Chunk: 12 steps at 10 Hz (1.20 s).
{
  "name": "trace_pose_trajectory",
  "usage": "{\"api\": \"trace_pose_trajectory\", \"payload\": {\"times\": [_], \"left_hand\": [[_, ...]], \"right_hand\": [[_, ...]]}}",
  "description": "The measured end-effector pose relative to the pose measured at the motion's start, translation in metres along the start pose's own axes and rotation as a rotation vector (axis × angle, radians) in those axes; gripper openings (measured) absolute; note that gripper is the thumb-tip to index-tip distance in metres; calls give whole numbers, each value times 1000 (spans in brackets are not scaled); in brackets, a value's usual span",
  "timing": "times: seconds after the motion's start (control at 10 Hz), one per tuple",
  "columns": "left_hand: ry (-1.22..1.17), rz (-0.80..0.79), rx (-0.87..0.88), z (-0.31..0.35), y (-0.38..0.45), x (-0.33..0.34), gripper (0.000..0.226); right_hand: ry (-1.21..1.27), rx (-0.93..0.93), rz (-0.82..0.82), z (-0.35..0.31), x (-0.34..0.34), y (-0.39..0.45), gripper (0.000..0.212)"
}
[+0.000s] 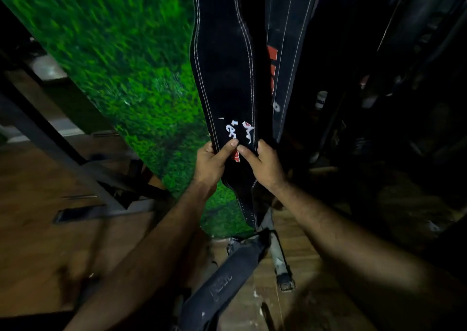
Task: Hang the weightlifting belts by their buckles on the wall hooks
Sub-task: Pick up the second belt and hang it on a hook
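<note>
A black weightlifting belt (222, 65) with white stitching and a worn white-and-red logo hangs straight down in the middle of the view. Its top, buckle and any hook are out of frame. My left hand (211, 162) grips its left edge near the lower part, and my right hand (265, 165) grips its right edge, thumbs pressed on the front. A second black belt (283, 60) with red lettering hangs just to the right. Another dark belt (227, 277) lies on the floor below my arms.
A wall of green artificial grass (121, 60) stands behind and left of the belts. A dark metal frame (63, 148) slants across the wooden floor at left. Dim gear hangs at the right (404, 78). A strap with a metal buckle (284, 277) lies on the floor.
</note>
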<state>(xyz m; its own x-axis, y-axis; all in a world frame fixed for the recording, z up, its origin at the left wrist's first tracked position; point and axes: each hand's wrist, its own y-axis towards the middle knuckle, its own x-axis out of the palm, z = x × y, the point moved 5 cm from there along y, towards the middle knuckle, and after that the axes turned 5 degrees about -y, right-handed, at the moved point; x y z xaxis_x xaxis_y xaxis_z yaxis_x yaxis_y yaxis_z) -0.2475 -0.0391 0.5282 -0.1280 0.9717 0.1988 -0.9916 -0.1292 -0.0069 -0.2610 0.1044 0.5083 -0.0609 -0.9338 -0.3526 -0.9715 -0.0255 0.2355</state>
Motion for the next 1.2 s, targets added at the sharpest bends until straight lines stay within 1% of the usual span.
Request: {"api": "trace_pose_trajectory", "payload": {"times": [0.1,0.2,0.3,0.4,0.5,0.6,0.7,0.8,0.9,1.0,1.1,1.2], "left_hand": [[2,22,-41,-30,-9,-9,13],[40,29,-111,-64,-23,-19,15],[65,6,-172,-95,-36,-27,7],[166,50,-241,-127,-46,-38,27],[337,155,-321,-169,-56,-60,19],[445,210,-491,-208,-76,-89,20],[392,102,-518,-222,-100,-101,27],[506,39,-566,-238,-124,-120,32],[453,5,-655,-261,-149,-136,27],[488,-6,-726,-297,-186,-163,25],[503,-32,-804,-308,-225,-174,26],[382,-3,-924,-337,-258,-189,30]], "right_hand": [[-36,29,-17,26,10,-13,49],[-85,81,-53,65,24,-28,66],[-143,178,-94,113,42,-46,74],[-173,268,-121,131,57,-66,61],[-201,466,-202,164,76,-99,48],[-136,752,-245,238,96,-151,75],[-81,857,-389,274,116,-193,47],[58,964,-469,222,119,-218,13],[181,1040,-541,207,134,-244,18],[266,1163,-565,206,146,-280,32],[245,1232,-532,216,158,-321,23],[188,1234,-490,228,169,-361,24]]}}
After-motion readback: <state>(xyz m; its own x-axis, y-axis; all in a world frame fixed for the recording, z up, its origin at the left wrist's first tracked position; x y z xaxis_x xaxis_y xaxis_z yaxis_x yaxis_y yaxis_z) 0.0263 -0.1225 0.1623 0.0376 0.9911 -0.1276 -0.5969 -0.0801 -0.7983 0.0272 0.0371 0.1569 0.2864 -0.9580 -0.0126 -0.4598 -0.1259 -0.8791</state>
